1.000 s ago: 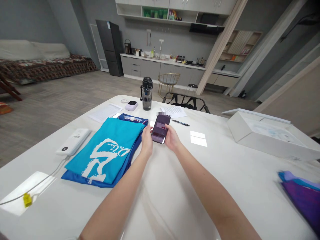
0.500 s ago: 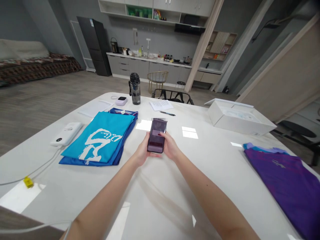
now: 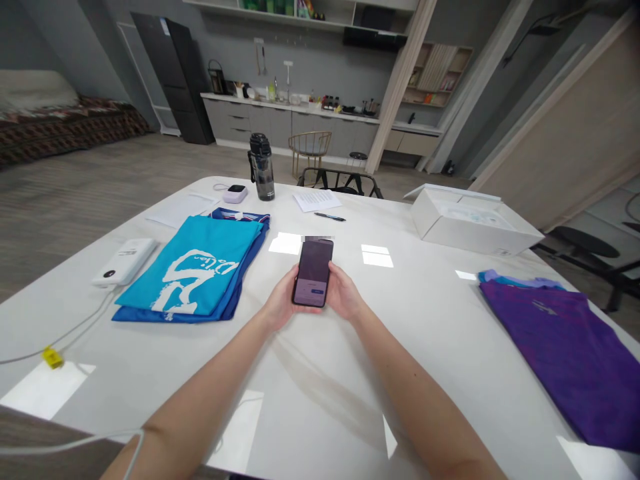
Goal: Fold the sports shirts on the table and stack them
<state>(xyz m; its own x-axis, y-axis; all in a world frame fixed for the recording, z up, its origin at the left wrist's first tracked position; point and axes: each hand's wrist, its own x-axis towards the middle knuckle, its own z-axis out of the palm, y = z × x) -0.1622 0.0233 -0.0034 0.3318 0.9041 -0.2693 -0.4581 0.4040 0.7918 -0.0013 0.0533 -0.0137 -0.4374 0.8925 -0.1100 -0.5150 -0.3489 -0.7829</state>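
Note:
A dark smartphone (image 3: pixel 313 273) is held upright over the white table (image 3: pixel 320 373), its screen toward me and a pale pop-up with a blue button in its lower part. My left hand (image 3: pixel 281 300) wraps its left side, with fingers reaching under the lower edge. Along the phone's right edge rests my right hand (image 3: pixel 344 293), its thumb at the side of the screen. To the left lie folded shirts, a turquoise one (image 3: pixel 190 267) with white lettering on top of dark blue ones.
Left of the shirts lies a white power bank (image 3: pixel 125 262) with a cable. Behind stand a water bottle (image 3: pixel 262 170), a small lilac device (image 3: pixel 235 193), papers (image 3: pixel 316 200) and a pen (image 3: pixel 330 217). A white box (image 3: pixel 465 223) and folded purple shirts (image 3: pixel 565 353) are at right.
My right thumb has moved off the screen to the phone's right edge. The screen now shows a pop-up. The view has shifted slightly, moving the surroundings up and left.

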